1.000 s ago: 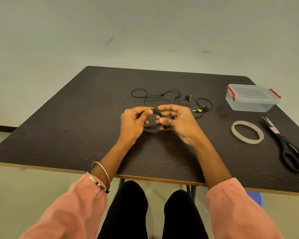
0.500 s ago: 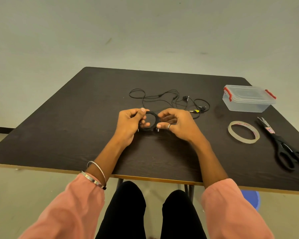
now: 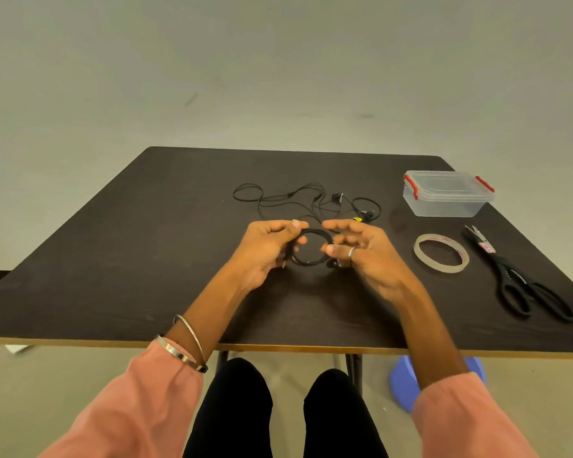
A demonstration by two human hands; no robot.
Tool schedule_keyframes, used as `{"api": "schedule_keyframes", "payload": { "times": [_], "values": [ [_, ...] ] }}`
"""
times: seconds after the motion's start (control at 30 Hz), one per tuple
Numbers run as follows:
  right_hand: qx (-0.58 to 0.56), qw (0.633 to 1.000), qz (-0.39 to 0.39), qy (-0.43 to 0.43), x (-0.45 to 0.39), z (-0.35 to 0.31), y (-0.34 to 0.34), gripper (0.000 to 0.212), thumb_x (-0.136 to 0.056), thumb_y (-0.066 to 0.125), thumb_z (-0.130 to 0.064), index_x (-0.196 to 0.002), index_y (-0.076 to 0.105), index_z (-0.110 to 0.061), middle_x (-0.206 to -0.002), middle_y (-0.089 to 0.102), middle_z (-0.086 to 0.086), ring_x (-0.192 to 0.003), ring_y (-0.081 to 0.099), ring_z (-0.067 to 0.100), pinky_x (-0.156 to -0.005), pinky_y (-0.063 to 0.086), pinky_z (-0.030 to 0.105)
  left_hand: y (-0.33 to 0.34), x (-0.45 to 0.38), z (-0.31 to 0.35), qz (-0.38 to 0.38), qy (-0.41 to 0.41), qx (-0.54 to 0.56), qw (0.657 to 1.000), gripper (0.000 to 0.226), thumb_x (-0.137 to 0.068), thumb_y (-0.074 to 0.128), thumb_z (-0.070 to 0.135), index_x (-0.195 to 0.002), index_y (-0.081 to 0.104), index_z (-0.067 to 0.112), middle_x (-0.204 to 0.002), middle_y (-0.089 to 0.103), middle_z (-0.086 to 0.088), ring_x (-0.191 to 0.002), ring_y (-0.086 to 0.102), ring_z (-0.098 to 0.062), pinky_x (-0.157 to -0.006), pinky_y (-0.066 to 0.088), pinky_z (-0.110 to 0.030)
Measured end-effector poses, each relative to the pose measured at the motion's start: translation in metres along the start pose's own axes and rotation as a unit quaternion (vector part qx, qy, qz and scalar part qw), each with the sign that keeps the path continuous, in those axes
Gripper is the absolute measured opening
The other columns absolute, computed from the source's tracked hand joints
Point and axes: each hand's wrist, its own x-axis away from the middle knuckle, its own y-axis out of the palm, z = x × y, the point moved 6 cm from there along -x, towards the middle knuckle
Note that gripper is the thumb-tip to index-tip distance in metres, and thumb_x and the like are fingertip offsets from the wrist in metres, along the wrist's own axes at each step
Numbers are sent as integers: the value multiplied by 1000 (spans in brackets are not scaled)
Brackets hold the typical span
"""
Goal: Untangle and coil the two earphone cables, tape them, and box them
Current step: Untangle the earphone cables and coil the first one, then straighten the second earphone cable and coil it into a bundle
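Head view, item by item. Coiled black earphone cable (image 3: 311, 247): a neat round loop held just above the dark wooden desk (image 3: 113, 259), gripped on opposite sides, likely so the turns cannot spring apart before taping. Left hand (image 3: 265, 249): palm turned inward, fingers (image 3: 286, 226) curled round the loop's left edge. Right hand (image 3: 364, 249): thumb and forefinger pinch the right edge, other fingers spread loosely. Second black earphone cable (image 3: 298, 200): loose and uncoiled, just beyond the hands. Clear tape roll (image 3: 420, 259), black scissors (image 3: 523, 285) and lidded clear plastic box with red clips (image 3: 444, 200): ranged along the right side, presumably staged for later steps.
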Motion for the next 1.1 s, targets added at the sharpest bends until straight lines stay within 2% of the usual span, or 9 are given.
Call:
{"api": "schedule_keyframes", "payload": {
  "times": [0.1, 0.23, 0.33, 0.47, 0.6, 0.73, 0.83, 0.93, 1.1],
  "values": [
    [-12, 998, 51, 22, 14, 2, -29, 34, -82, 68, 0, -113, 66, -13, -84, 70, 12, -84, 64, 25, -77, 49, 36, 28, 3, -2, -51, -30, -23, 998, 15, -90, 65, 10, -103, 70, 8, -82, 71, -9, -69, 64, -14, -62, 57, -31],
    [74, 989, 119, 54, 23, 7, -61, 20, -86, 66, -6, -106, 69, -7, -82, 74, 10, -74, 68, 12, -71, 51, 23, 55, -5, -9, -11, 15, -155, 988, 7, -84, 72, 9, -91, 73, 8, -82, 72, -10, -78, 69, -19, -69, 61, -34],
    [202, 962, 170, 72, 20, 15, -73, 15, -86, 68, -12, -100, 72, -10, -82, 73, 4, -71, 65, 10, -67, 49, 20, 68, -16, -8, 48, 95, -318, 942, 11, -81, 75, 20, -91, 76, 16, -83, 73, -2, -83, 67, -13, -76, 57, -30],
    [335, 920, 202, 31, 17, 14, -73, 13, -86, 68, -21, -96, 74, -14, -83, 69, 1, -73, 59, 11, -71, 46, 26, 74, -20, -8, 76, 137, -390, 908, 16, -82, 72, 28, -95, 77, 19, -89, 74, -1, -86, 67, -13, -77, 51, -26],
    [381, 900, 213, 7, 16, 10, -69, 17, -88, 65, -24, -97, 74, -12, -89, 71, 5, -80, 60, 15, -77, 48, 30, 69, -19, -9, 76, 159, -386, 905, 22, -84, 70, 30, -101, 75, 17, -94, 74, 0, -83, 62, -7, -75, 44, -20],
    [439, 873, 210, 35, 12, 11, -70, 23, -93, 57, -36, -91, 72, -19, -82, 70, 3, -83, 62, 22, -86, 49, 45, 64, -19, -9, 70, 174, -376, 907, 19, -90, 65, 29, -99, 76, 16, -95, 74, 0, -81, 60, -8, -79, 51, -28],
    [469, 852, 231, 39, 10, 0, -74, 28, -95, 54, -36, -87, 71, -15, -77, 67, 5, -81, 60, 27, -83, 49, 43, 55, -19, -8, 75, 168, -344, 921, 19, -91, 63, 23, -102, 75, 13, -95, 73, -2, -85, 64, -12, -83, 52, -29],
    [423, 877, 227, 11, 0, -15, -70, 22, -93, 59, -26, -88, 72, -9, -79, 69, 9, -78, 61, 25, -74, 50, 37, 42, -21, -6, 81, 155, -296, 939, 16, -91, 63, 15, -103, 73, 12, -93, 72, -1, -75, 64, -9, -76, 53, -21],
    [437, 889, 137, 6, -45, -20, -42, 13, -88, 64, -21, -93, 73, -13, -94, 71, 8, -91, 64, 25, -85, 53, 37, 8, -23, -3, 143, 108, -193, 965, 14, -93, 60, 10, -98, 73, 11, -91, 71, -1, -61, 62, -8, -54, 52, -16]
  ]
}}
